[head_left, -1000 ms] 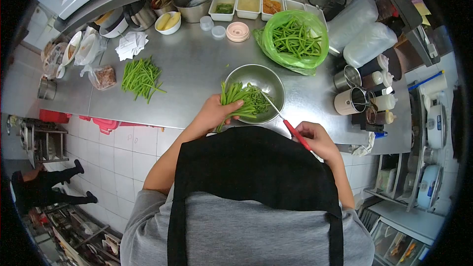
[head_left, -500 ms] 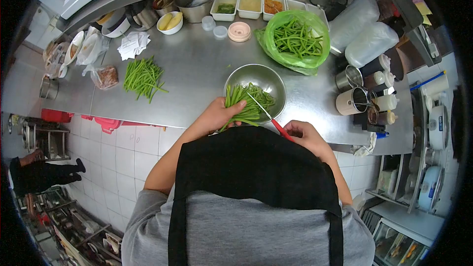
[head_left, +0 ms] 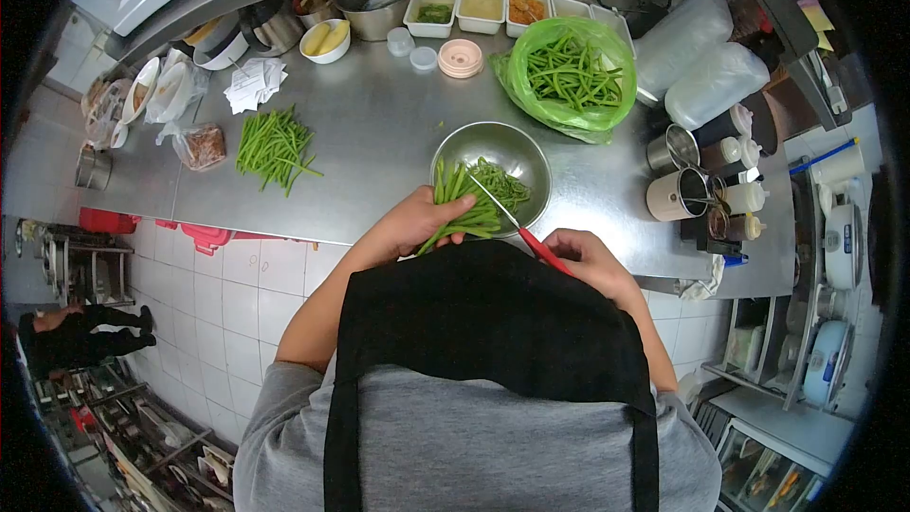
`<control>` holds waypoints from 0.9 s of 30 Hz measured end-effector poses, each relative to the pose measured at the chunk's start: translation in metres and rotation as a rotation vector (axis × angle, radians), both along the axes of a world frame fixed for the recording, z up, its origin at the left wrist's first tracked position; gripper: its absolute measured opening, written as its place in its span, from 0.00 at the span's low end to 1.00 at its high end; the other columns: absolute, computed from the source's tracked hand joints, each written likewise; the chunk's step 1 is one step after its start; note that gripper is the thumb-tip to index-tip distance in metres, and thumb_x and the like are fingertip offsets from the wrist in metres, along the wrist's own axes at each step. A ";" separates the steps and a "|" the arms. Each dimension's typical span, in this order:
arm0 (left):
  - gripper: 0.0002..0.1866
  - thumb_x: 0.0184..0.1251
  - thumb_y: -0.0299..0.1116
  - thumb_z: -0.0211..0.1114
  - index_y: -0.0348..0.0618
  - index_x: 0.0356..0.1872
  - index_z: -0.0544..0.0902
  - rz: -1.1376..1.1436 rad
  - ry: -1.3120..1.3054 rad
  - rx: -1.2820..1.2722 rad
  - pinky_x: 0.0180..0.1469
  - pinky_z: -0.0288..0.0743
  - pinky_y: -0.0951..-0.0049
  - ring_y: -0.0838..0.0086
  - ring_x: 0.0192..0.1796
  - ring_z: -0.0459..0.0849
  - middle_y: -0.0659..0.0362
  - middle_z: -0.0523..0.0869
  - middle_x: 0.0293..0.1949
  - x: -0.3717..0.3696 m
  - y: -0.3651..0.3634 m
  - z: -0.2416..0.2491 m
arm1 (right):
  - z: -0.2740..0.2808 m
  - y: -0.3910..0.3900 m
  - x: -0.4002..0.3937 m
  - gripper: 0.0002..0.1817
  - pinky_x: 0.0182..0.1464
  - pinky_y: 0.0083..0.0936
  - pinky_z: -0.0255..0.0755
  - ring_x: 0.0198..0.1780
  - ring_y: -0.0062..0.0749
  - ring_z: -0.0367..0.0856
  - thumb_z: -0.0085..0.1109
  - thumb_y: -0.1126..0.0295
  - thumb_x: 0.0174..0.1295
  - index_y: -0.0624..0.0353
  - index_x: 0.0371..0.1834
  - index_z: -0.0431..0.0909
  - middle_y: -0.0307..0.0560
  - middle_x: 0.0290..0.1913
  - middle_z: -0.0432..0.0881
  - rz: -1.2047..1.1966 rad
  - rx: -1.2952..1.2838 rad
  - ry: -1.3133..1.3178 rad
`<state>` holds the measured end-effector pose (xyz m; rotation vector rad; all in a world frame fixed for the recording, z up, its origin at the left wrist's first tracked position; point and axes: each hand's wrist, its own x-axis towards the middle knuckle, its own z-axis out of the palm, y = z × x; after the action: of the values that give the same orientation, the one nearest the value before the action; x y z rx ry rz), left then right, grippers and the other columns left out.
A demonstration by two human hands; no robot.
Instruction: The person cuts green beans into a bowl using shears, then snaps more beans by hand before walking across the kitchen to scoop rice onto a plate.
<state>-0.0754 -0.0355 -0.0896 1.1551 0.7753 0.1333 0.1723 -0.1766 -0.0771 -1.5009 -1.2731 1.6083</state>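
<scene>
My left hand point(head_left: 431, 218) is closed round a bunch of green beans point(head_left: 463, 209) over the near left side of a steel bowl point(head_left: 533, 156). Red-handled scissors point(head_left: 543, 251) are in my right hand point(head_left: 588, 261), their blades reaching to the tips of the bunch. Cut green pieces point(head_left: 502, 185) lie in the bowl. To the left, a pile of long green beans point(head_left: 275, 150) rests on the steel counter point(head_left: 365, 133). Behind the bowl on the right, a green plastic bag point(head_left: 517, 85) holds many more beans.
Along the back stand white containers point(head_left: 483, 8), a bowl with yellow pieces point(head_left: 326, 42) and a pink round container point(head_left: 461, 58). Sauce bottles point(head_left: 744, 197) and a metal pot point(head_left: 672, 148) are at the right. Another person point(head_left: 85, 332) is at the far left.
The scissor blades have shifted slightly left, into the bunch's tips. My left hand stays nearly still. The person at the far left has moved a little.
</scene>
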 end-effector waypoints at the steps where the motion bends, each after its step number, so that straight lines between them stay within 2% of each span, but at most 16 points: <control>1: 0.20 0.67 0.47 0.56 0.37 0.40 0.78 0.011 -0.005 0.007 0.21 0.67 0.84 0.82 0.22 0.75 0.60 0.80 0.25 0.001 -0.001 0.001 | 0.000 0.001 -0.001 0.09 0.40 0.16 0.69 0.35 0.17 0.75 0.59 0.71 0.55 0.64 0.37 0.77 0.39 0.32 0.80 -0.004 -0.021 -0.010; 5: 0.20 0.66 0.48 0.57 0.37 0.39 0.78 0.017 0.041 0.064 0.22 0.68 0.83 0.82 0.23 0.76 0.60 0.81 0.26 0.003 -0.003 0.002 | 0.000 0.002 -0.001 0.12 0.42 0.15 0.68 0.36 0.17 0.75 0.60 0.69 0.55 0.65 0.38 0.77 0.38 0.34 0.80 -0.008 -0.068 -0.008; 8: 0.20 0.66 0.48 0.58 0.37 0.39 0.78 -0.040 0.113 0.089 0.22 0.69 0.82 0.82 0.23 0.77 0.60 0.82 0.26 0.002 -0.002 -0.001 | -0.003 0.005 -0.004 0.11 0.30 0.14 0.64 0.28 0.14 0.71 0.61 0.65 0.55 0.63 0.32 0.79 0.35 0.26 0.78 -0.007 -0.032 -0.067; 11: 0.19 0.66 0.47 0.58 0.37 0.38 0.79 -0.108 0.154 0.096 0.23 0.70 0.82 0.82 0.23 0.77 0.61 0.82 0.26 0.001 0.003 -0.003 | -0.007 0.009 -0.007 0.12 0.27 0.13 0.60 0.26 0.13 0.69 0.63 0.64 0.54 0.63 0.31 0.79 0.33 0.24 0.76 -0.001 -0.036 -0.081; 17: 0.19 0.65 0.47 0.59 0.38 0.37 0.79 -0.125 0.135 0.048 0.24 0.70 0.83 0.83 0.22 0.76 0.62 0.81 0.25 0.000 0.003 -0.004 | -0.015 0.003 -0.004 0.09 0.29 0.13 0.62 0.26 0.13 0.69 0.61 0.67 0.55 0.63 0.31 0.78 0.33 0.25 0.76 -0.049 -0.086 0.027; 20: 0.18 0.65 0.47 0.59 0.39 0.37 0.79 -0.112 0.127 0.023 0.24 0.70 0.83 0.83 0.22 0.76 0.62 0.81 0.25 -0.001 0.002 -0.008 | -0.020 -0.002 0.002 0.07 0.31 0.14 0.65 0.27 0.13 0.70 0.60 0.71 0.55 0.63 0.31 0.77 0.33 0.25 0.77 -0.040 -0.080 -0.001; 23: 0.18 0.64 0.47 0.61 0.40 0.38 0.80 -0.139 0.148 0.003 0.25 0.70 0.83 0.83 0.22 0.76 0.63 0.81 0.24 -0.001 0.005 -0.008 | -0.012 -0.006 0.010 0.08 0.39 0.15 0.69 0.34 0.15 0.75 0.60 0.72 0.54 0.64 0.35 0.77 0.36 0.32 0.79 -0.015 -0.095 -0.064; 27: 0.18 0.61 0.46 0.64 0.40 0.40 0.81 -0.218 0.143 -0.002 0.21 0.68 0.86 0.84 0.23 0.76 0.62 0.82 0.27 -0.001 0.009 0.003 | 0.007 -0.012 0.015 0.10 0.40 0.16 0.68 0.36 0.15 0.74 0.58 0.74 0.52 0.63 0.39 0.76 0.35 0.34 0.78 0.001 -0.054 -0.052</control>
<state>-0.0764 -0.0265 -0.0868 1.2492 0.7690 -0.1336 0.1875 -0.1883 -0.0699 -1.5842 -1.2676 1.6256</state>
